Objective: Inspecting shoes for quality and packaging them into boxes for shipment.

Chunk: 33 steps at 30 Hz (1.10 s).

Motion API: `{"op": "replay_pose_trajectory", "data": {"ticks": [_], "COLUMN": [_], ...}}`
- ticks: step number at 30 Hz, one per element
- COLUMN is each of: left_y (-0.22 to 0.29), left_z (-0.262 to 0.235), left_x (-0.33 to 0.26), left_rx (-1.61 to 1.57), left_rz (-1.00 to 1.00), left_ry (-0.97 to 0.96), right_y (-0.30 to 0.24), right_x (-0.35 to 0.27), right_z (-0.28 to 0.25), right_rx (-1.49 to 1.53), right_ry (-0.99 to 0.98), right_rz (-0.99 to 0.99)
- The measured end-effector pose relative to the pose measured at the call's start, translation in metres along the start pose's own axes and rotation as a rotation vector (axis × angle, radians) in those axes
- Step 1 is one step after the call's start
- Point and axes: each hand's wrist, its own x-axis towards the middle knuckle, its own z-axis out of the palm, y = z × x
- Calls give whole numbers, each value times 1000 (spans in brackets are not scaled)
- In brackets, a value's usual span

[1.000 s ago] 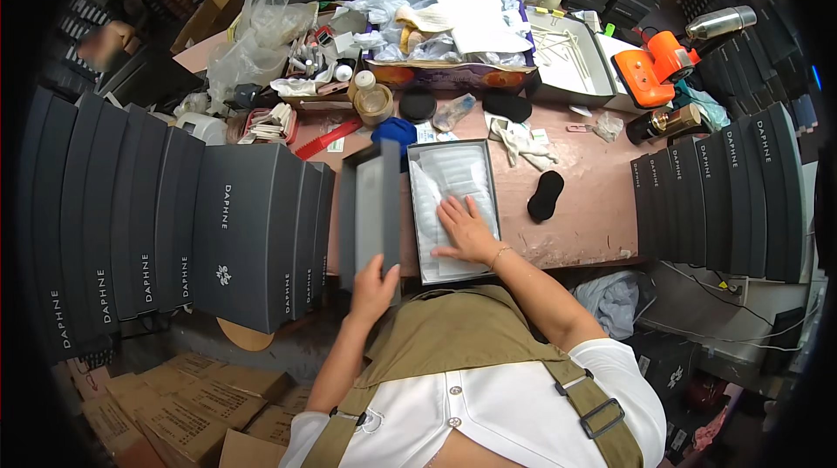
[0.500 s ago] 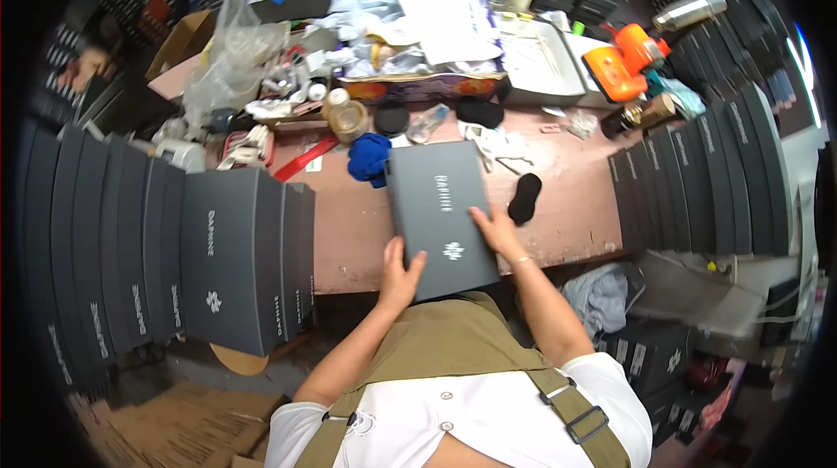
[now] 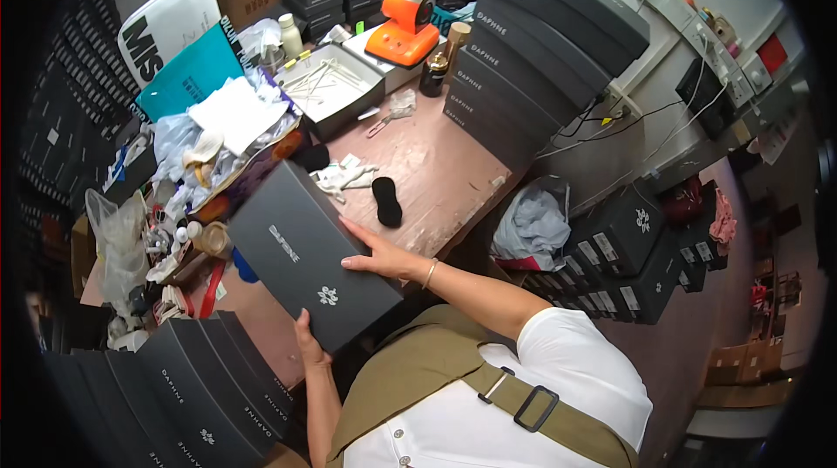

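Observation:
A closed dark grey shoe box [image 3: 292, 272] with pale lettering and a flower mark lies between my two hands, over the front of the pink table [image 3: 436, 163]. My left hand [image 3: 311, 342] grips its near left edge, with the thumb up against the side. On the right edge rests my right hand [image 3: 381, 254], fingers reaching onto the lid. Whether the box touches the tabletop I cannot tell. Just beyond its right side are a black brush-like pad [image 3: 386, 202] and crumpled white gloves [image 3: 344, 176]. A bit of blue cloth [image 3: 244, 267] shows behind the box.
Stacked grey shoe boxes stand at the right [image 3: 532, 58] and near left [image 3: 200, 390]. A cluttered carton [image 3: 253, 172], a white tray of sticks [image 3: 336, 76] and an orange device [image 3: 403, 28] line the table's back. A plastic bag [image 3: 534, 224] sits beside boxes below the table's right edge.
My view has swung to the right, so the table and box appear slanted. Both hands stay on the shoe box; the right hand's fingers now reach further over the lid.

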Motion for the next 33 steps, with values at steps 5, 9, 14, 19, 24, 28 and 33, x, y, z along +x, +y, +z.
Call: {"op": "replay_pose_trajectory", "data": {"ticks": [5,9,14,19,24,28,33], "left_y": [83,92,73,-1,-42,-61,-18], "left_z": [209,389,565,629,630,618,567], "left_x": [24,27,14,12,6,2,22], "left_rx": [-21,55,470,754,855,835,678], "left_rz": [268,309,498,625,648,775,761], "left_ry": [-485,-743,-843,-873,-876,-822,-989], "right_y": [-176,-239,-329,-297,-252,-243,-239], "right_x": [-74,-120,-151,-174,-165,-168,-197], "right_z": [-115,-226,-412,-564,-552,-549,-559], "right_rx": [-555,-755,-168,158,530,454,-234], "right_ry": [206,876,868,739,826,819,1143], "right_rz": [-639,-866,-790,-483,-488,-445,-514]}}
